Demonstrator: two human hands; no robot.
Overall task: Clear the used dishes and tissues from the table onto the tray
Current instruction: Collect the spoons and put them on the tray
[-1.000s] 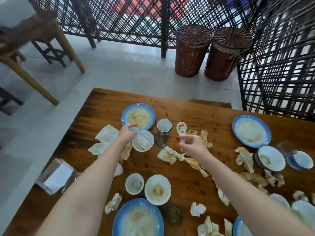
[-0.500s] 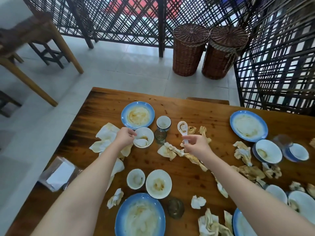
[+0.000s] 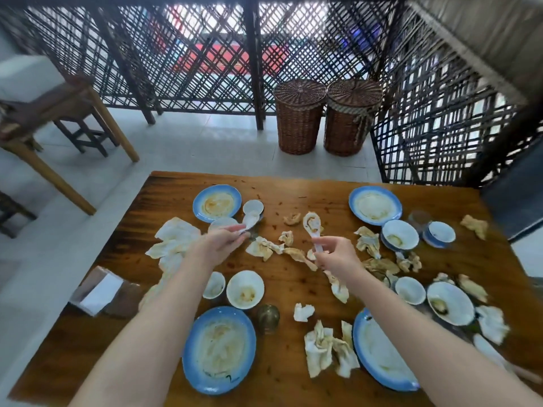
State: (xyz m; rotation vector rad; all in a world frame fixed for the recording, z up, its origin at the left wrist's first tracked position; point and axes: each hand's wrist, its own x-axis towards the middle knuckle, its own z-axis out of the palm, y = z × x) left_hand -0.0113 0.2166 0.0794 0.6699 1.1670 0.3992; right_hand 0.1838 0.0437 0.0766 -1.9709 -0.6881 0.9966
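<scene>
Dishes: every one in view sits on the table [image 3: 293, 183], nothing stacked.
Far edge: far-left plate [image 3: 216, 203] and far-right plate [image 3: 375, 205], both blue-rimmed and smeared. Small cup [image 3: 253, 207] is just beside the far-left plate.
Right edge: white bowl [image 3: 400, 235], blue bowl [image 3: 440, 232], and a blurred glass [image 3: 418, 218] between them and the far-right plate.
Near edge: near-left plate [image 3: 219, 349] and near-right plate [image 3: 379, 353], both dirty. Two smaller white bowls [image 3: 244, 289] sit just beyond the near-left plate, with a tumbler [image 3: 268, 317] beside it.
Tissues: crumpled and scattered. Left pile [image 3: 173, 239] is toward the left edge, a mid-table strip [image 3: 273, 248] lies between the hands, a near clump [image 3: 326, 351] sits by the near-right plate, and more lie along the right side.
Left hand [image 3: 217, 248]: pinches the handle of the left spoon [image 3: 251, 223], held over the crockery by the far-left plate. Motion blur hides finger detail.
Right hand [image 3: 335, 257]: fingertips pinch the handle of the right spoon [image 3: 313, 230], its stained scoop pointing at the far edge, above the mid-table strip.
Tray: not in view, so I can't place it.
Done: my read is that nothing is cleared yet. Only the two spoons are off the wood.
Left: all plates, bowls, cups, glasses and tissues. Very early stage.
Other: paper packet [image 3: 100, 292] at the left edge, wicker baskets [image 3: 298, 116] on the floor beyond the far edge.
</scene>
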